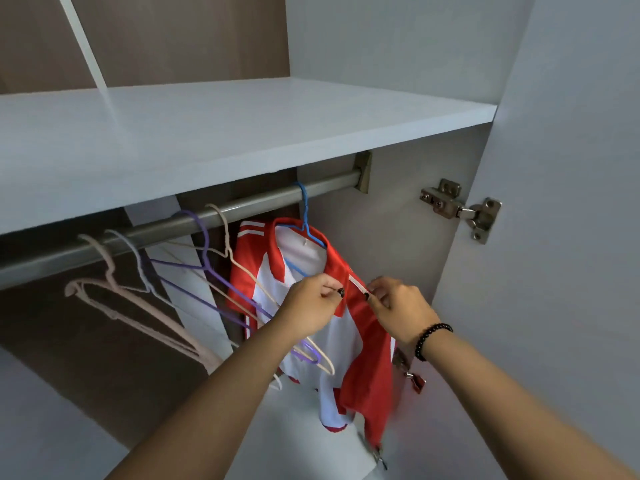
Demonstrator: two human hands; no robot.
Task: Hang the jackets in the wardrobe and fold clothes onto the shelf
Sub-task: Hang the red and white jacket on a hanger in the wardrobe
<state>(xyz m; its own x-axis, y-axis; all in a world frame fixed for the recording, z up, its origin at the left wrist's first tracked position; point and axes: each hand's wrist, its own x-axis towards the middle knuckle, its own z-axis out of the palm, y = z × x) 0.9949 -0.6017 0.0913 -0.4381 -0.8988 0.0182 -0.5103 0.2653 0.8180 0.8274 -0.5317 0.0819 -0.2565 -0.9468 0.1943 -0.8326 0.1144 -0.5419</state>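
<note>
A red and white jacket hangs on a blue hanger from the grey rail at the right end of the wardrobe. My left hand pinches the jacket's left front edge near the collar. My right hand, with a black bead bracelet on its wrist, pinches the right front edge by the white zip. The two hands are close together in front of the jacket's chest. The white shelf lies above the rail.
Several bare hangers, purple and beige, hang on the rail left of the jacket. The wardrobe's right wall carries a metal hinge, and the open door stands at the right.
</note>
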